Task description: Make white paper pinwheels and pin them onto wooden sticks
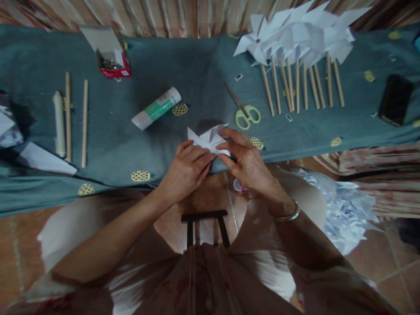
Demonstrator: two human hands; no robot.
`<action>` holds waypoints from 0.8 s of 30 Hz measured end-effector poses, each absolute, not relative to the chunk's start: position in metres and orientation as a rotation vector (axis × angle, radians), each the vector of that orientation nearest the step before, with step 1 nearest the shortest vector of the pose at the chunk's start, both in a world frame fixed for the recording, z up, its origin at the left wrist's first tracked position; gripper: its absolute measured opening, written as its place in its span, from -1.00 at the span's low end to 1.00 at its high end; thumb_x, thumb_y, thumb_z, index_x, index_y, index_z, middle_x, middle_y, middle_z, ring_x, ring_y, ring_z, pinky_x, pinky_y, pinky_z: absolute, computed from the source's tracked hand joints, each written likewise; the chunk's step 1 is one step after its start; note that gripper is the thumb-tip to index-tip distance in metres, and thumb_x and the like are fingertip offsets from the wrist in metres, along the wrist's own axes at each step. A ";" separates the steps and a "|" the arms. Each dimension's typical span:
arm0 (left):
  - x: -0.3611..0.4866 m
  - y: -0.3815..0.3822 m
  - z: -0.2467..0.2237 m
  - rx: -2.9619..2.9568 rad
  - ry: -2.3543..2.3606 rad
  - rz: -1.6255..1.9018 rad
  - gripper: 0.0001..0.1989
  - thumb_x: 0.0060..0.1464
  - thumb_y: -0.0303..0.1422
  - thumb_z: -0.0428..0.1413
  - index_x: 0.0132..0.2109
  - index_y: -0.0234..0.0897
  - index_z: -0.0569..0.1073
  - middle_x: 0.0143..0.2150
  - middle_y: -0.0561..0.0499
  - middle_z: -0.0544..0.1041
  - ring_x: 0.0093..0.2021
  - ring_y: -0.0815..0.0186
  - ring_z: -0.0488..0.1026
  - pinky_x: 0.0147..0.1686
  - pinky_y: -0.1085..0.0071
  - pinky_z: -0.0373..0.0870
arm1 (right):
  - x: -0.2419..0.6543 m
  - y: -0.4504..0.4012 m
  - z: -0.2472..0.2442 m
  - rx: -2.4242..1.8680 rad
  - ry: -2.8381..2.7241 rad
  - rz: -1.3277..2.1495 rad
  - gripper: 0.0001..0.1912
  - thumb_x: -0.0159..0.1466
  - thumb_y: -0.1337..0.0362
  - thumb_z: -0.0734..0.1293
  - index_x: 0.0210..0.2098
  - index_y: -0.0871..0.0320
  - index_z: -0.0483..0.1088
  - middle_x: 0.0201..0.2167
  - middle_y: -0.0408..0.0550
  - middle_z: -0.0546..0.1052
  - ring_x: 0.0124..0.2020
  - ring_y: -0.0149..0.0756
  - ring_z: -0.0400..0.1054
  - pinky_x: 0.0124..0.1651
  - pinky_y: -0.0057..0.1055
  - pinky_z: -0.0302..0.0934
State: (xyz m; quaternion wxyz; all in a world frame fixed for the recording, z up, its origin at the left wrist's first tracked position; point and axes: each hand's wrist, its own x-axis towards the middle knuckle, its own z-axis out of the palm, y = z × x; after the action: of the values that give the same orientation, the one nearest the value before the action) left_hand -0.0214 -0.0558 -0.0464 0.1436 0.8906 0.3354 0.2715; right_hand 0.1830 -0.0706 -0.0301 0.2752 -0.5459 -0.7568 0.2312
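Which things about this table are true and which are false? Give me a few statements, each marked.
1. The left hand and right hand both touch a white paper pinwheel. True.
2. The scissors have red handles. False: the scissors have pale green handles.
3. The small red box is open. True.
4. The bracelet is on the left wrist. False: the bracelet is on the right wrist.

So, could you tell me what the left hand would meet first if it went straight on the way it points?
The left hand would first meet the white paper pinwheel at its fingertips, then probably the right hand, though depth is unclear.
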 end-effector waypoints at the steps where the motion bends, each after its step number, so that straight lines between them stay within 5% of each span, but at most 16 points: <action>1: -0.022 -0.056 -0.046 2.573 0.968 0.775 -0.76 0.28 -0.43 0.02 0.00 -0.29 0.53 -0.16 -0.07 0.61 -0.11 0.23 0.52 0.17 0.07 0.35 | 0.183 -0.071 -0.030 -1.468 -2.032 0.627 -0.80 0.34 0.19 0.29 -0.10 -0.03 0.53 0.19 -0.07 0.45 0.24 -0.03 0.31 0.32 0.05 0.21; 24: -0.021 -0.055 -0.044 2.587 0.975 0.756 -0.79 0.28 -0.42 0.02 -0.10 -0.25 0.56 -0.20 -0.03 0.61 -0.16 0.25 0.52 0.14 0.05 0.37 | 0.184 -0.071 -0.032 -1.451 -2.082 0.585 -0.75 0.38 0.18 0.24 -0.09 -0.08 0.55 0.19 -0.08 0.45 0.21 -0.03 0.33 0.28 0.08 0.26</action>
State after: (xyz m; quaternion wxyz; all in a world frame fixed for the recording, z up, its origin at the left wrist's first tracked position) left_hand -0.0215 -0.0545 -0.0443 0.1371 0.8941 0.3369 0.2612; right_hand 0.1839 -0.0709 -0.0320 0.2654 -0.5371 -0.7708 0.2167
